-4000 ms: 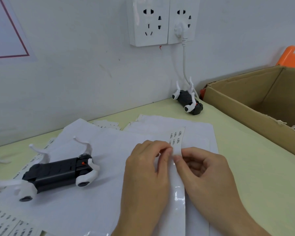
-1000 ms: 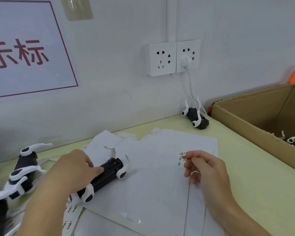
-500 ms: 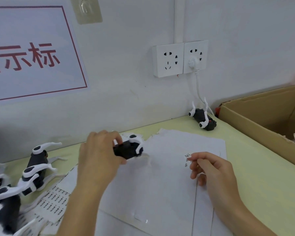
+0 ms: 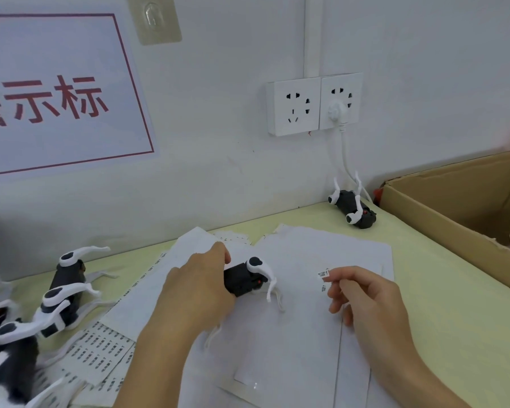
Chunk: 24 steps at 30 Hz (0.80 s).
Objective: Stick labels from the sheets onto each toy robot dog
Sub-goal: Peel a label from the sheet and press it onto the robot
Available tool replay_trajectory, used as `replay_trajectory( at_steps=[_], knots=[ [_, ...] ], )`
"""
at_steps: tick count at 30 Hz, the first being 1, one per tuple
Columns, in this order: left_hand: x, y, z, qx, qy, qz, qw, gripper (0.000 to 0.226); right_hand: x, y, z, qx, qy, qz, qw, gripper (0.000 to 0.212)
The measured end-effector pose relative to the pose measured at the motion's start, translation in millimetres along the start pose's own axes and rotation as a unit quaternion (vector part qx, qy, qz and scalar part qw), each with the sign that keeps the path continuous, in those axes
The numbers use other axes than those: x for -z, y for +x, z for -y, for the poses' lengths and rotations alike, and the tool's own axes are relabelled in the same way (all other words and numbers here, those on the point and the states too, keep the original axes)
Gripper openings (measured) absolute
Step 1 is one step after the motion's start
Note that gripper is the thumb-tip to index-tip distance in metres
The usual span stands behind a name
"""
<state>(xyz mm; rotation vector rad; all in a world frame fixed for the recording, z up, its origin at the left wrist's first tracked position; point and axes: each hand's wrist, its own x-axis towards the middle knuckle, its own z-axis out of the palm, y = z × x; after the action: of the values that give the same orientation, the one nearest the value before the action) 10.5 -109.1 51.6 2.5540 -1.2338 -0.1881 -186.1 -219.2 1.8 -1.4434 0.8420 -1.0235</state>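
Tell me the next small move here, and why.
Probably bring the right hand and its pinched label across to the toy robot dog that the left hand grips: the label is peeled and the dog's black body faces it.

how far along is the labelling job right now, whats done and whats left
Done: one small label is peeled off and pinched in the right hand.

In hand: the left hand grips a toy dog over the white sheets; the label is not on it yet.

Left: sticking this one, then likely the dogs at the left and the one by the wall. Whether those carry labels cannot be told.
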Motion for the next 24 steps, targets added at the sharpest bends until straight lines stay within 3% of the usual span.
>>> replay_trajectory(
  at_steps=[4,12,15,19,21,24],
  knots=[
    [5,-4,-5,0.032,-0.05,-0.001,0.998,0.015,-2,-2,0,0.011,-0.015,0.008,1.0,0.047],
    [6,-15,-18,0.088,-0.272,-0.069,0.956,0.029,-7,-11,1,0.065,-0.065,0.016,0.996,0.042],
    [-7,-33,-13,0.132,-0.367,-0.047,0.92,0.03,-10,-15,0,0.11,-0.11,0.011,0.988,0.043],
    [-21,-56,4,0.193,-0.526,-0.019,0.828,0.022,-15,-21,3,0.207,-0.19,0.029,0.959,0.04],
    [-25,-61,13,0.2,-0.559,-0.029,0.804,0.005,-18,-23,7,0.238,-0.209,0.043,0.948,0.041],
    [-32,-66,18,0.164,-0.608,-0.043,0.775,0.004,-20,-23,18,0.242,-0.173,0.075,0.952,0.039]
  ],
)
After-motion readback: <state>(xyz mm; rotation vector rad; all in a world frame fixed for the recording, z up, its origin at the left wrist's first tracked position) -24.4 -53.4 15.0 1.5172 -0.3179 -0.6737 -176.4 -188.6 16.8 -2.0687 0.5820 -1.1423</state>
